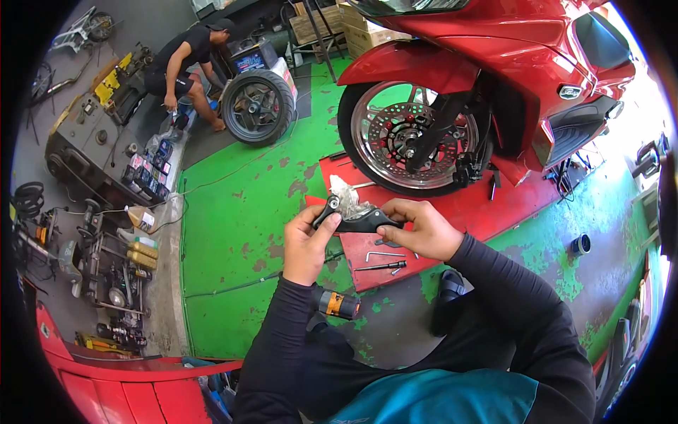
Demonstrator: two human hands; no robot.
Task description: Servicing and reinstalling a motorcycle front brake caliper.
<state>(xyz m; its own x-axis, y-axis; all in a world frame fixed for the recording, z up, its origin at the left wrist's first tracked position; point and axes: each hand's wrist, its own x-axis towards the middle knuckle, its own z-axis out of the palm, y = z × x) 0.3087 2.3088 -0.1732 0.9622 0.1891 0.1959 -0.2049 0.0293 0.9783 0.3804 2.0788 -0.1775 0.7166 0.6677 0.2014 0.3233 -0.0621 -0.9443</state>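
Note:
My left hand [305, 251] grips the left end of a black curved metal part [359, 225], with my thumb beside its round bolt hole. My right hand [417, 230] pinches the part's right end. A crumpled whitish rag or plastic piece [346, 198] sits against its upper side; I cannot tell which. Below my hands, on a red platform [452, 222], lie an L-shaped hex key [385, 254] and a black rod-like tool [380, 266]. A black-and-orange cylinder [339, 304] is on the floor beneath my left hand.
A red scooter [505, 67] stands on the platform, front wheel [360, 148] ahead of me. At back left, another person [178, 63] bends beside a loose tyre [272, 106]. A machine [92, 141] and assorted parts line the left; a dark can [580, 244] stands right.

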